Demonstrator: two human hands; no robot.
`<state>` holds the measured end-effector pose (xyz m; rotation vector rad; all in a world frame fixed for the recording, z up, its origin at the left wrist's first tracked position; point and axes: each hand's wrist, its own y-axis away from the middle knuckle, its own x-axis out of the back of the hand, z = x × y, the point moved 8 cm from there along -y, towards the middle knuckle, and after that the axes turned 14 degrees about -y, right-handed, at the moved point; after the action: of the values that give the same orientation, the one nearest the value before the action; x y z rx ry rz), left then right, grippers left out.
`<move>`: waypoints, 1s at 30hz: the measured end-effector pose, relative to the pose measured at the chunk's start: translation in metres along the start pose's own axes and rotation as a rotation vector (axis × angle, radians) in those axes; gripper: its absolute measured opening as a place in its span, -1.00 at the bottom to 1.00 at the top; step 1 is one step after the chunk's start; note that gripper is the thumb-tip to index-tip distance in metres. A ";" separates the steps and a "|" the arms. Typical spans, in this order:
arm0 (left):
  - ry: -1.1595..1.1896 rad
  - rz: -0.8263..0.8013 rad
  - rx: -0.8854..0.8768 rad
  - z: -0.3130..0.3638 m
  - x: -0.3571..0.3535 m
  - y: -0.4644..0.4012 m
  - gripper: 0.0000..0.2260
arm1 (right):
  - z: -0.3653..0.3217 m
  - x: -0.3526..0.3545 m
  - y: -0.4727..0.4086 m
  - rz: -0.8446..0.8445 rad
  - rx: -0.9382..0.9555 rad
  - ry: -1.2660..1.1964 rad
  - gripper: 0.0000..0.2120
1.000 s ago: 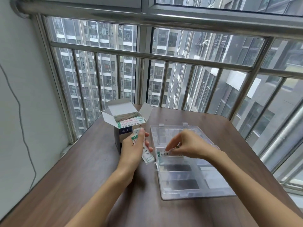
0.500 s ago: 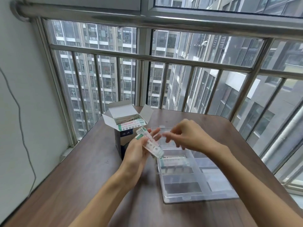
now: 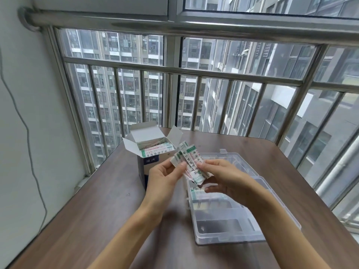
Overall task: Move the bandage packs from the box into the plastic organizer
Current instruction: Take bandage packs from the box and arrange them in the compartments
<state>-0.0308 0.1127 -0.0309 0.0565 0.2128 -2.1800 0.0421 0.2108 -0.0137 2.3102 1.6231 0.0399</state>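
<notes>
A small fan of white-and-green bandage packs (image 3: 191, 162) is held above the table between both hands. My left hand (image 3: 165, 179) pinches the stack's left edge with thumb and fingers. My right hand (image 3: 223, 177) pinches the front pack at its lower right. Behind them stands the open cardboard box (image 3: 151, 152), flaps up, with more packs (image 3: 157, 149) showing inside. The clear plastic organizer (image 3: 229, 228) lies open at the right, one pack (image 3: 200, 193) lying in its far left compartment.
The brown wooden table (image 3: 97, 210) sits in a corner against a metal window railing (image 3: 194, 70). A white wall with a hanging cable (image 3: 29, 142) is at the left. The organizer's lid (image 3: 237, 162) lies flat behind its tray.
My right hand left the organizer, where one pack stays, and came up to the stack. My left hand raised the packs, and both hands hold them now.
</notes>
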 end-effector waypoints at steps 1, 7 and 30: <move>-0.019 0.005 -0.010 0.000 0.001 0.001 -0.82 | 0.001 0.001 -0.001 0.012 -0.005 0.003 -0.80; -0.090 0.076 -0.006 -0.003 0.008 0.001 -0.88 | -0.004 0.006 -0.005 0.069 0.120 0.143 -0.81; -0.088 0.164 0.052 0.005 0.021 0.004 -0.79 | -0.020 0.040 -0.019 0.017 0.149 0.982 -0.75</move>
<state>-0.0396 0.0930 -0.0291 0.0069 0.0986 -2.0197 0.0346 0.2585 -0.0064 2.5748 2.0325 1.2646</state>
